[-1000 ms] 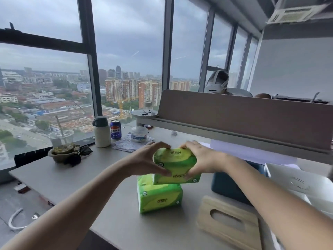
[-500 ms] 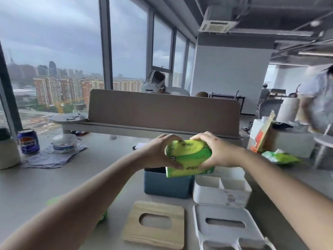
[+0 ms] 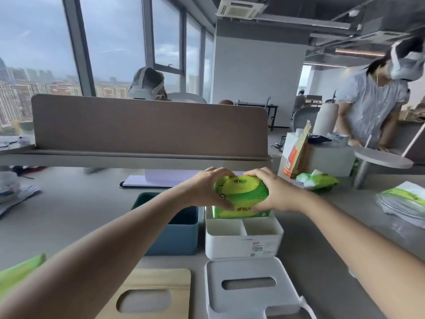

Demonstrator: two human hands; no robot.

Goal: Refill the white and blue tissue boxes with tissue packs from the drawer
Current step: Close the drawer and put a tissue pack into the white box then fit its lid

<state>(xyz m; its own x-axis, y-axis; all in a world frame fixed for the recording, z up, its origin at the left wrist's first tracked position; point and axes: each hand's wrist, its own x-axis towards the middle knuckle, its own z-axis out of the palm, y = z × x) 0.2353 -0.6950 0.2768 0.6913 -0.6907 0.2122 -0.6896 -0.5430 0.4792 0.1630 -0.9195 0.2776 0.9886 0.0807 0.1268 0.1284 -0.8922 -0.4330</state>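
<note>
Both hands (image 3: 241,192), green tissue pack (image 3: 241,189) now lower, entering white box (image 3: 243,242).

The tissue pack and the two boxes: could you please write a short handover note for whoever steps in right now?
Hands: left hand and right hand both grip the green tissue pack, its lower end entering the rear compartment of the white box.
Blue box: open, nothing visible inside.
Lids: white lid and wooden lid lie in front.
Another green pack at the left edge.
Left: seat this pack, fill blue box, refit lids.
</note>
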